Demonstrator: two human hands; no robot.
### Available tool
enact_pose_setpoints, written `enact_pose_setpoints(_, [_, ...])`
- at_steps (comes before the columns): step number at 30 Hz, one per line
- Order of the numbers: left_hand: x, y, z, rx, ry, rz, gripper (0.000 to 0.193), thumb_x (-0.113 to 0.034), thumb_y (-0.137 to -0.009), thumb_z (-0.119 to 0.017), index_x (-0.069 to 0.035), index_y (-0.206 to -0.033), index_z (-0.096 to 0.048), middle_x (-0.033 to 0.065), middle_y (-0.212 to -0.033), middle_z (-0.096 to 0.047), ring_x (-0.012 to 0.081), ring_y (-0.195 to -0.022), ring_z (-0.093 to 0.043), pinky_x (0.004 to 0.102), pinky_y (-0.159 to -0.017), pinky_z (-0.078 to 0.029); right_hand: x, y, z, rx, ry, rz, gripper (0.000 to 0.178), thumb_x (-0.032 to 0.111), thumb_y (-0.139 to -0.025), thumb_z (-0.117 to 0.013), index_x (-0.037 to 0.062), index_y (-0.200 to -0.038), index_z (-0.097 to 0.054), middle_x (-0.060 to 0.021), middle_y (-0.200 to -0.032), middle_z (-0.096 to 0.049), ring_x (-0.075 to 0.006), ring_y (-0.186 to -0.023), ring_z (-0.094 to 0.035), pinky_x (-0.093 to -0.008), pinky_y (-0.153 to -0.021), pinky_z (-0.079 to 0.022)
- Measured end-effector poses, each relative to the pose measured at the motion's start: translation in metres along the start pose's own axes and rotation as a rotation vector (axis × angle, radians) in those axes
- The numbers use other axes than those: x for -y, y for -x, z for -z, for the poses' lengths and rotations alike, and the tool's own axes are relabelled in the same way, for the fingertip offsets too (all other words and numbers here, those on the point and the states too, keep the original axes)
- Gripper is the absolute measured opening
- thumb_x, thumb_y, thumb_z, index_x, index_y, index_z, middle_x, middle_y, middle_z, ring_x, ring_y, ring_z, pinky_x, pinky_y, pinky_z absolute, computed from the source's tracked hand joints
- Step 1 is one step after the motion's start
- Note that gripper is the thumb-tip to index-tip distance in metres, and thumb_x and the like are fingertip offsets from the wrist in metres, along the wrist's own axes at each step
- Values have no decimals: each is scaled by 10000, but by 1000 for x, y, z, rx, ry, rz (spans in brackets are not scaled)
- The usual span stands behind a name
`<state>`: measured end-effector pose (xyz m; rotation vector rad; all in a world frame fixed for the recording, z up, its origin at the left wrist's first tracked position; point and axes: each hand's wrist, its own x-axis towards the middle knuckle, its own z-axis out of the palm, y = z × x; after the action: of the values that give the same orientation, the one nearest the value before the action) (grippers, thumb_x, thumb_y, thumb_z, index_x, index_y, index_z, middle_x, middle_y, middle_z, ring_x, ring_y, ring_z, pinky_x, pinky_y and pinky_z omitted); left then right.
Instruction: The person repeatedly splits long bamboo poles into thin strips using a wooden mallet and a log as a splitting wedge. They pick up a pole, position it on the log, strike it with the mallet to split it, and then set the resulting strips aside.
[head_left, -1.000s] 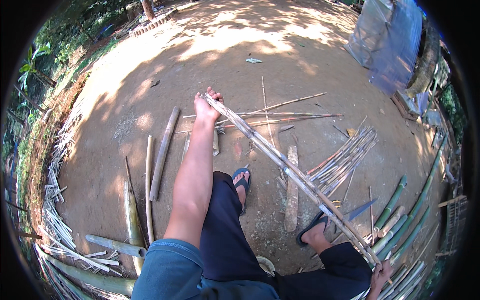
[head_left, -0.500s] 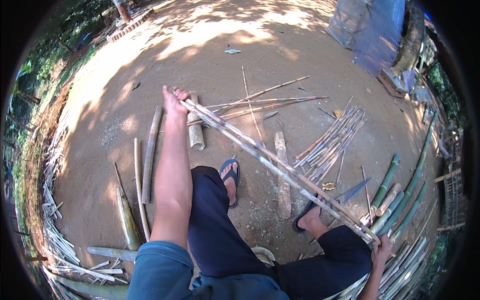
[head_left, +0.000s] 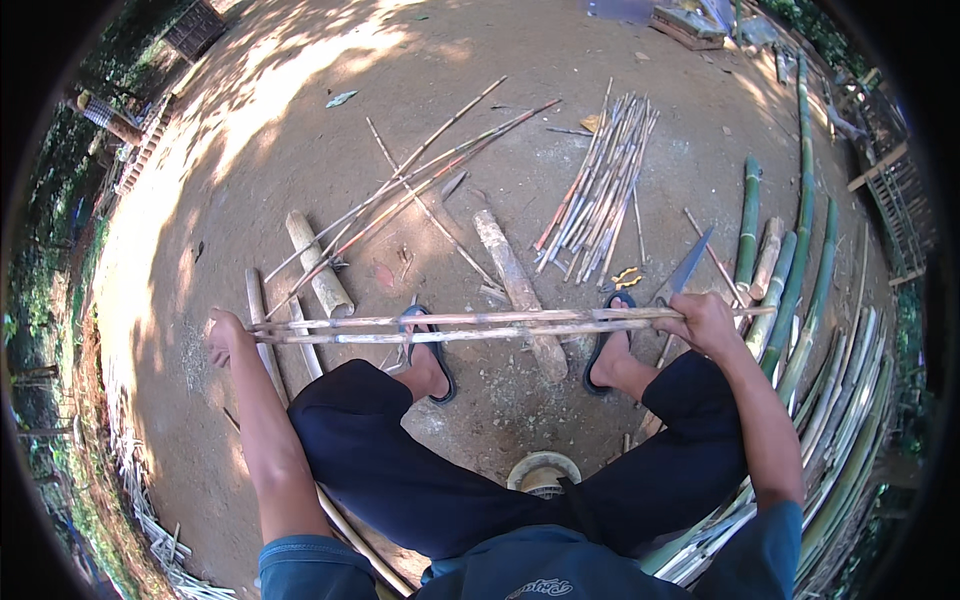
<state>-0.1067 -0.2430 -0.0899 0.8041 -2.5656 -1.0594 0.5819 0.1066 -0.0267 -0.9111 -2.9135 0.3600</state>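
Two long, thin bamboo sticks (head_left: 470, 333) lie nearly level across the view, held above my knees and feet. My left hand (head_left: 230, 338) is closed round their left ends. On the other side my right hand (head_left: 700, 322) grips them a little short of their right ends, and one tip sticks out past it. Just beyond the right hand a pointed grey blade (head_left: 690, 263), like a handsaw's, rests on the ground, its handle end partly hidden. Beneath the sticks lies a thick pale log piece (head_left: 505, 255).
Beyond my right foot is a pile of thin sticks (head_left: 600, 190), with a small yellow-and-black object (head_left: 627, 277) before it. Crossed sticks (head_left: 400, 180) and a short bamboo tube (head_left: 318, 262) lie ahead-left. Green bamboo poles (head_left: 802, 200) and split strips (head_left: 840, 430) line the right.
The sticks have swung from a steep diagonal to nearly level. My left hand has come down and closer, while my right hand has risen from beside the knee. The view has shifted too.
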Motion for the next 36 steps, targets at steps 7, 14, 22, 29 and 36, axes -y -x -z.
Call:
enact_pose_setpoints(7, [-67, 262, 37, 1004, 69, -1499, 447, -309, -880, -682, -2, -1198, -614, 185, -1190, -635, 337, -1181, -563, 417, -1031, -426, 59, -133, -80, 328, 35, 49, 631, 734, -820, -486, 127, -897, -641, -138, -653, -623, -357, -714, -679, -495, -645, -544])
enact_pose_setpoints(14, [25, 371, -48, 1190, -508, -1716, 483, -388, -876, -638, -30, -1175, -515, 223, -1084, -655, 393, -1017, -650, 492, -815, -551, 87, -217, -122, 397, -92, 123, 656, 729, -778, -513, 138, -1006, -684, -127, -758, -665, -342, -812, -692, -481, -712, -561])
enact_pose_setpoints(22, [87, 387, -126, 1162, -824, -1412, 353, -351, -909, -598, -23, -1038, -622, 270, -891, -684, 448, -854, -674, 535, -776, -535, 17, -196, -217, -446, -73, 23, 650, 536, -833, -650, 18, -1214, -552, -194, -1167, -547, -358, -1143, -517, -481, -970, -410])
enact_pose_setpoints(29, [129, 393, -196, 1191, -808, -1314, 344, -358, -896, -592, -42, -1021, -648, 252, -919, -692, 436, -888, -675, 519, -808, -531, -181, -16, -290, 153, -42, -1161, 595, 170, -777, -701, -24, -1277, -444, -275, -1282, -482, -465, -1230, -453, -489, -1039, -403])
enact_pose_setpoints(36, [145, 390, -244, 1176, -881, -1302, 295, -337, -868, -616, -88, -1017, -672, 211, -927, -708, 397, -896, -685, 490, -803, -538, -161, -14, -285, 580, -38, -976, 661, 212, -728, -763, 71, -1313, -490, -277, -1366, -457, -468, -1293, -410, -486, -1085, -365])
